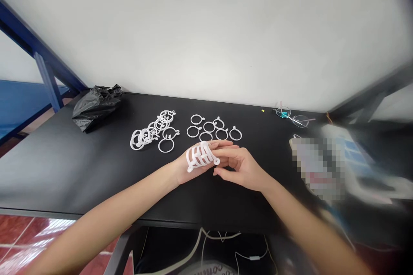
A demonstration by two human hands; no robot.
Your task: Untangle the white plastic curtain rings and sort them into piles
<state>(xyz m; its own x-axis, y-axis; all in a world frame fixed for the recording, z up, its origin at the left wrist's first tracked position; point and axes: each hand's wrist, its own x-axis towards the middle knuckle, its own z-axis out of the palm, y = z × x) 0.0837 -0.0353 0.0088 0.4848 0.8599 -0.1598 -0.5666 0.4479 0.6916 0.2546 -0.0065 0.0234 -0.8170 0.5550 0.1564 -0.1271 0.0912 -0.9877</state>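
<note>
White rings encircle the left grip, beside the right grip.

Blk bag back L of tbl, specs back R nr wall

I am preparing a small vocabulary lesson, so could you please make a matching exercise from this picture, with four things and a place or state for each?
Column one
1. Left hand
2. Black plastic bag
3. Right hand
4. Eyeglasses

Column two
A. near the wall, on the right side of the black table
B. with several white rings around it
C. near the wall, on the left side of the table
D. without rings around it, close to the other hand's fingers

Right pairs: 1-B, 2-C, 3-D, 4-A
</note>
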